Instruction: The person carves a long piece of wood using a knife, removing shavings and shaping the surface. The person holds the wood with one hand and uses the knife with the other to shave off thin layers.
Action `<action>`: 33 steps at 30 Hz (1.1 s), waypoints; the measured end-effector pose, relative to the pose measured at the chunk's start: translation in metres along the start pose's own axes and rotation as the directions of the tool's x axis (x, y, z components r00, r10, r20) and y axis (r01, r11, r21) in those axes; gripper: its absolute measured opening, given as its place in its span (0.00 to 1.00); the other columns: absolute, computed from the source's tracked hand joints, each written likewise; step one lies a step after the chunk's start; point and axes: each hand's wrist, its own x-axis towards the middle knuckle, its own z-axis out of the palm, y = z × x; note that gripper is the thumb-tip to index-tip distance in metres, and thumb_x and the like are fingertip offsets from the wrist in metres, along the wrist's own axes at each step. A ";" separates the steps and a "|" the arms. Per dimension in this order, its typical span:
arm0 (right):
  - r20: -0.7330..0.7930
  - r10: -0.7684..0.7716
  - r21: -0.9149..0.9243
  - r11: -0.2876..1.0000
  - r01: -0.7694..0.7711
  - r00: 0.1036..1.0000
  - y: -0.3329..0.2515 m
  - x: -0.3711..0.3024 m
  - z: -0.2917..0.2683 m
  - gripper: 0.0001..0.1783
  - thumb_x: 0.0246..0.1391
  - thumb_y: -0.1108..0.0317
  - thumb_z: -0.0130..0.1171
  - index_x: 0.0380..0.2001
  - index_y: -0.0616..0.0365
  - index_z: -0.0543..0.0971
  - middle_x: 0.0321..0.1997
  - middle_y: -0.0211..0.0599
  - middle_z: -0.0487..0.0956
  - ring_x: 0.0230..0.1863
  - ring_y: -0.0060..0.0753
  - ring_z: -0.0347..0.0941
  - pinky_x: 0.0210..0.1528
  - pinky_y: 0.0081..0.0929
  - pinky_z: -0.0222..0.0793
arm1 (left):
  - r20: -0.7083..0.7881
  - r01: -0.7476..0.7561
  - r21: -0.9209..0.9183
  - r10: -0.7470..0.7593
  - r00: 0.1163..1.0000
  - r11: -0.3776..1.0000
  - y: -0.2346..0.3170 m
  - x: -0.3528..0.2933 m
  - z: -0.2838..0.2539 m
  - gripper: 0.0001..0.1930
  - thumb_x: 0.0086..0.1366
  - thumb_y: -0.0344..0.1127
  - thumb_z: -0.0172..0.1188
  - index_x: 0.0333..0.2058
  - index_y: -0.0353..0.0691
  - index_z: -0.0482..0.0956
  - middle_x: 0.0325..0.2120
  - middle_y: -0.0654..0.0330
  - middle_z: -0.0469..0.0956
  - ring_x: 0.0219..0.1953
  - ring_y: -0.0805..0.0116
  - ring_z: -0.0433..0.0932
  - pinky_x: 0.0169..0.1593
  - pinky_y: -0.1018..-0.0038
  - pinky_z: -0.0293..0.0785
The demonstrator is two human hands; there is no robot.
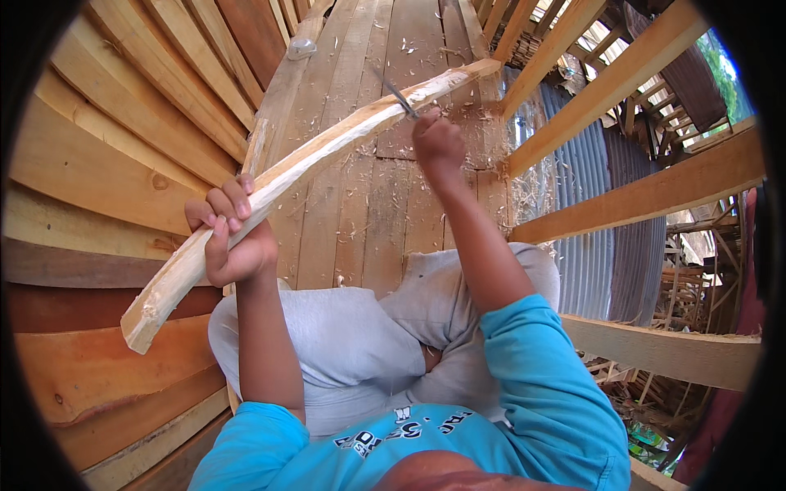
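A long, slightly curved pale piece of wood slants from the lower left up to the far right, its surface freshly shaved. My left hand is wrapped round it toward its thick near end. Further along, my right hand is closed in a fist on a knife. The handle is hidden inside my fingers. Its dark, thin blade crosses the wood's far half and points up and left.
Small shavings lie scattered over the plank floor. A board wall rises close on my left. Wooden rails stand at the right, with corrugated metal sheets beyond. A small clear container sits at the far left.
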 end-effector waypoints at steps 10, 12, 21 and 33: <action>0.060 -0.044 0.023 0.999 0.042 0.997 -0.004 -0.008 0.010 0.35 0.66 0.53 0.34 0.18 0.64 0.81 0.18 0.61 0.77 0.25 0.66 0.78 0.32 0.57 0.76 | 0.035 -0.054 0.034 0.053 0.998 0.998 0.002 0.007 -0.003 0.09 0.49 0.31 0.53 0.27 0.51 0.62 0.16 0.69 0.61 0.26 0.73 0.63 0.48 0.65 0.60; 0.161 -0.423 0.194 0.900 0.391 0.892 -0.028 -0.040 -0.023 0.34 0.65 0.54 0.35 0.18 0.66 0.81 0.19 0.61 0.78 0.25 0.66 0.78 0.31 0.55 0.76 | 0.016 -0.055 0.050 0.055 0.998 0.997 0.009 0.007 -0.010 0.09 0.48 0.31 0.53 0.27 0.51 0.62 0.16 0.69 0.61 0.26 0.73 0.63 0.48 0.64 0.60; 0.304 -0.183 0.264 0.959 0.102 0.935 -0.009 -0.012 -0.018 0.31 0.69 0.51 0.37 0.32 0.68 0.80 0.28 0.60 0.79 0.33 0.66 0.76 0.38 0.53 0.71 | 0.011 -0.038 0.027 0.037 0.999 0.999 0.003 0.005 -0.005 0.10 0.48 0.31 0.54 0.26 0.51 0.62 0.16 0.70 0.61 0.26 0.73 0.63 0.49 0.65 0.60; 0.775 -0.080 0.424 0.802 -0.422 0.628 0.027 0.031 -0.025 0.24 0.65 0.48 0.51 0.27 0.58 0.79 0.17 0.33 0.70 0.19 0.30 0.64 0.23 0.32 0.59 | 0.013 -0.044 0.044 0.044 0.999 0.998 0.000 0.004 -0.008 0.10 0.49 0.32 0.53 0.28 0.50 0.61 0.16 0.69 0.61 0.26 0.73 0.63 0.49 0.64 0.60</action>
